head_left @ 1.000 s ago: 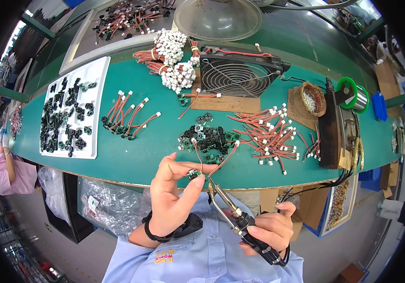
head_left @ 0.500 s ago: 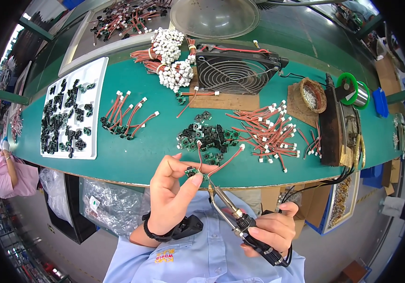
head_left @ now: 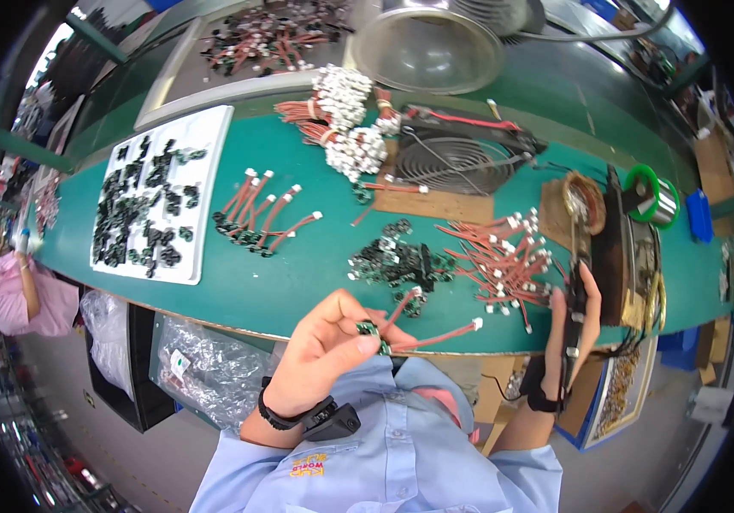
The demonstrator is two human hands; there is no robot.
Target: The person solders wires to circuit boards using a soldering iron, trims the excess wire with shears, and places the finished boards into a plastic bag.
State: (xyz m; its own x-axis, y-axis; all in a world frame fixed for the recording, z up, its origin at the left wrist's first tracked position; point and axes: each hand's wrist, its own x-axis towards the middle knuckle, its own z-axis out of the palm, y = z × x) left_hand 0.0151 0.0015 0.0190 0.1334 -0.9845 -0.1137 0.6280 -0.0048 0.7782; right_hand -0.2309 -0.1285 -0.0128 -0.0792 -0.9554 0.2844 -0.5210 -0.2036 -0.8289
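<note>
My left hand (head_left: 320, 349) is closed at the table's front edge. Between its thumb and fingers is a small green circuit board (head_left: 368, 328), with red-brown wires (head_left: 437, 339) ending in white connectors sticking out to the right. My right hand (head_left: 590, 315) is wrapped around a black soldering iron (head_left: 573, 329), held upright at the table's right side. Its front end reaches up to a round tub (head_left: 571, 190) of metal shavings; the exact tip is hard to make out. Near my left hand lies a heap of dark circuit boards (head_left: 394, 261).
Loose wire leads (head_left: 504, 265) are spread right of the boards. Wired boards (head_left: 256, 227) and a white tray (head_left: 204, 192) of parts are to the left. A fan (head_left: 461, 162), bundled connectors (head_left: 354, 154) and a solder spool (head_left: 663, 201) stand behind. Another person (head_left: 29, 295) sits far left.
My right hand has carried the soldering iron away from the board, up and right to the tub. My left hand still grips the board. The whole view has shifted slightly.
</note>
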